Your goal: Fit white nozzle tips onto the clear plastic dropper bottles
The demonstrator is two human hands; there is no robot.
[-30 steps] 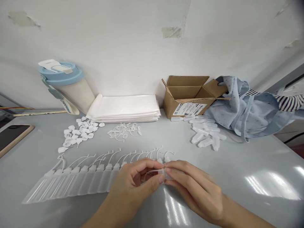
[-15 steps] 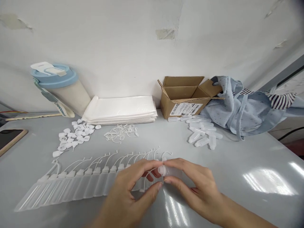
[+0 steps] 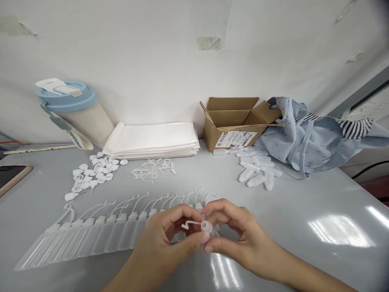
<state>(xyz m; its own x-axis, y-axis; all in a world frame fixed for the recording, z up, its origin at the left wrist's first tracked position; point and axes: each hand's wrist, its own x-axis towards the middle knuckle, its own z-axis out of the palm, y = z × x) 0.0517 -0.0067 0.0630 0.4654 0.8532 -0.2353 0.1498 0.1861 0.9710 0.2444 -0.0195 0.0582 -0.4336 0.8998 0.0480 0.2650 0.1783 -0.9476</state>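
Between my hands is a small translucent plastic bottle [image 3: 208, 227], its open mouth turned toward me. A thin white strap [image 3: 192, 222] with a hooked end sticks out leftward from the bottle's neck. My left hand [image 3: 174, 243] is closed, its thumb pressed to the neck and its other fingers partly hidden behind. My right hand [image 3: 240, 233] pinches the bottle's body from the right with thumb and fingers. Left of and behind my hands lies a row of bottles [image 3: 103, 235] with straps on their necks, lying side by side.
A pile of white caps [image 3: 97, 170], a tangle of loose straps [image 3: 153, 169] and several loose bottles [image 3: 258, 164] lie farther back. Along the wall stand a tumbler [image 3: 82, 113], a stack of white packets [image 3: 152, 140], a cardboard box [image 3: 234, 136] and blue cloth [image 3: 285, 138]. A phone [image 3: 12, 178] lies left.
The bottle has turned so its mouth faces me more. Its strap, hanging down before, now points left. My left thumb has moved onto the neck.
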